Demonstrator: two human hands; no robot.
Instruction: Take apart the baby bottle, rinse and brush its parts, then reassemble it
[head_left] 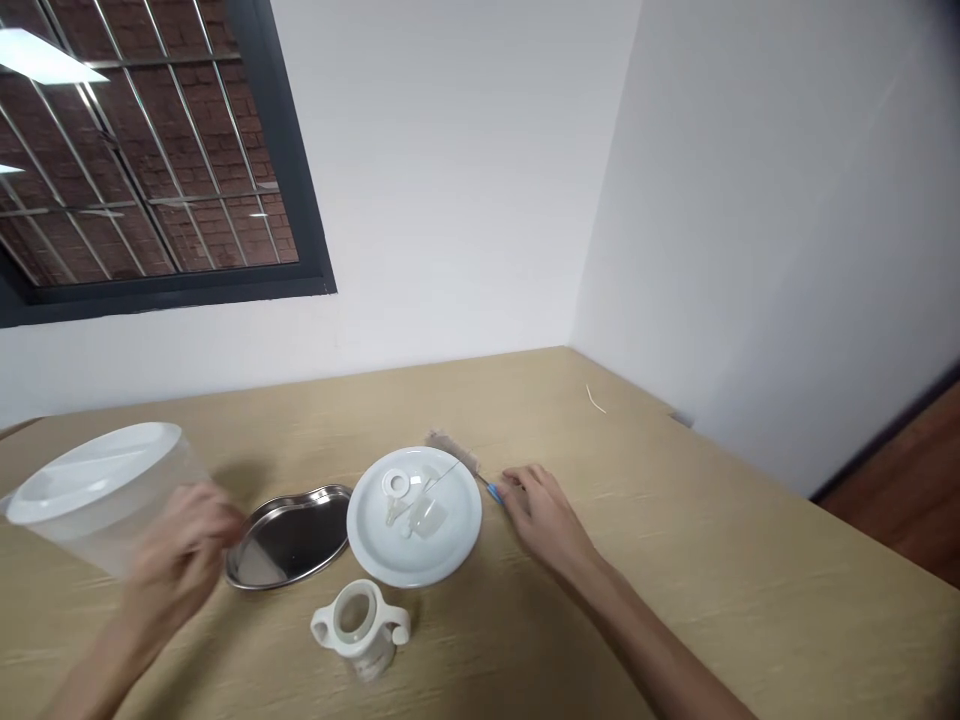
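Note:
My right hand (536, 508) is closed on the blue handle of a bottle brush (454, 450), whose bristly head lies behind a white plate (414, 572). On the plate are a white ring (395, 483), a small clear cup-like piece (427, 516) and other small pale parts, including a thin straw-like tube. A white two-handled baby bottle (371, 655) stands in front of the plate, its mouth uncovered. Motion blurs my left hand (180, 550), which hovers between a kidney-shaped metal dish (289, 540) and a translucent lidded pitcher (105, 510). Its fingers look bent, but any contents are unclear.
The light wooden table (720, 600) meets a white wall at the back and another on the right. A thin white strip (595, 400) lies near the far right corner. A dark-framed, barred window (150, 150) is at upper left.

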